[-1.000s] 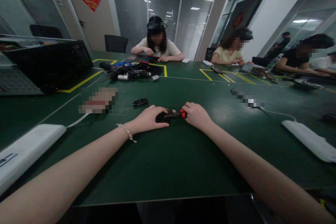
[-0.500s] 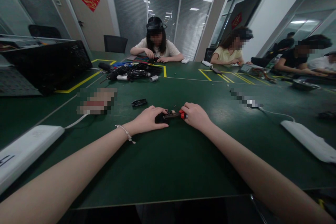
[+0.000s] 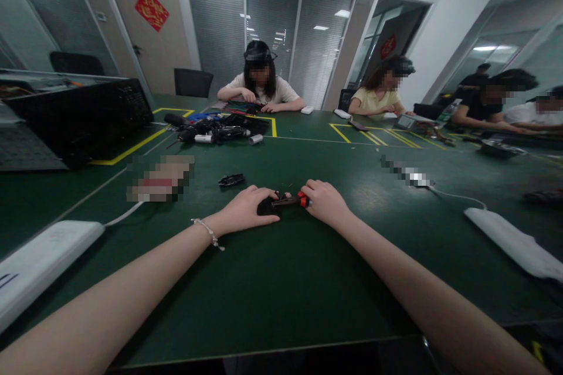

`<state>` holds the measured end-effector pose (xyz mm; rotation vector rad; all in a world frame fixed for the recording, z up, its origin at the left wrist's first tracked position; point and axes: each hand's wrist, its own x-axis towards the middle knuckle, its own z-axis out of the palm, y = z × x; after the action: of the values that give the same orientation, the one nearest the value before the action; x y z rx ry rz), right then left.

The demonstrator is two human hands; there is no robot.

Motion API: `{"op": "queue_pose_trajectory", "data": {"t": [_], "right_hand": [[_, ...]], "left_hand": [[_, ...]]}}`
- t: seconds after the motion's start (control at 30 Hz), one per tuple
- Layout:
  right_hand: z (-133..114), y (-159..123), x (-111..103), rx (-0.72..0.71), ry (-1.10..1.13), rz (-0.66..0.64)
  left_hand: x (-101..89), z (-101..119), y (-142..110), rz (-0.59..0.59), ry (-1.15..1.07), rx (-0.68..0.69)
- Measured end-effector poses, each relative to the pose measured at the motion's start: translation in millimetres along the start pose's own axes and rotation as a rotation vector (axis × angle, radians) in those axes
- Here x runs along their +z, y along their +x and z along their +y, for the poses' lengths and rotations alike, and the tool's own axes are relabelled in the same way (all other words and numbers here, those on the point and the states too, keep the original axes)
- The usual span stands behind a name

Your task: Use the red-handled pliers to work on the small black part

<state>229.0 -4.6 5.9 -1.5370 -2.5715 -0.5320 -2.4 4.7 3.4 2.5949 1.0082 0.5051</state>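
Observation:
Near the middle of the green table [image 3: 281, 281], my left hand [image 3: 246, 209] is closed around a small black part [image 3: 266, 206], its thumb along the near side. What exactly the part is cannot be made out. My right hand [image 3: 324, 202] grips pliers [image 3: 288, 201] by their red handles, most of which the fingers hide. The dark metal jaws point left and reach the black part; whether they pinch anything is too small to tell. Beyond my left hand lies a separate black plastic piece [image 3: 231, 180].
A black computer case [image 3: 83, 120] stands at the left. Tangled dark tools and cables [image 3: 215, 128] lie farther back. White power banks [image 3: 53, 246] with cables flank both arms, beside a blurred phone-like object [image 3: 162, 179]. Several people sit across the table, one person [image 3: 259, 85] directly opposite.
The whole scene sits slightly lower in view, as the camera has tilted a little. Both hands keep their hold on the black part and the pliers, with hardly any other movement.

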Motion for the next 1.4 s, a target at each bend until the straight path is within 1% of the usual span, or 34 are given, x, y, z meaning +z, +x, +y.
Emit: {"op": "queue_pose_trajectory", "data": {"t": [0.27, 0.87, 1.27, 1.4], "right_hand": [[0.8, -0.1, 2.6, -0.001, -0.003, 0.027], [-1.1, 0.0, -0.2, 0.006, 0.015, 0.009], [0.7, -0.9, 0.0, 0.003, -0.009, -0.005], [0.3, -0.7, 1.3, 0.002, -0.006, 0.010]], "left_hand": [[-0.7, 0.1, -0.4, -0.004, 0.001, 0.002], [0.0, -2.0, 1.0, -0.018, 0.005, -0.015], [2.9, -2.8, 0.7, 0.004, 0.016, 0.012], [1.5, -1.8, 0.5, 0.013, 0.008, 0.015]]}}
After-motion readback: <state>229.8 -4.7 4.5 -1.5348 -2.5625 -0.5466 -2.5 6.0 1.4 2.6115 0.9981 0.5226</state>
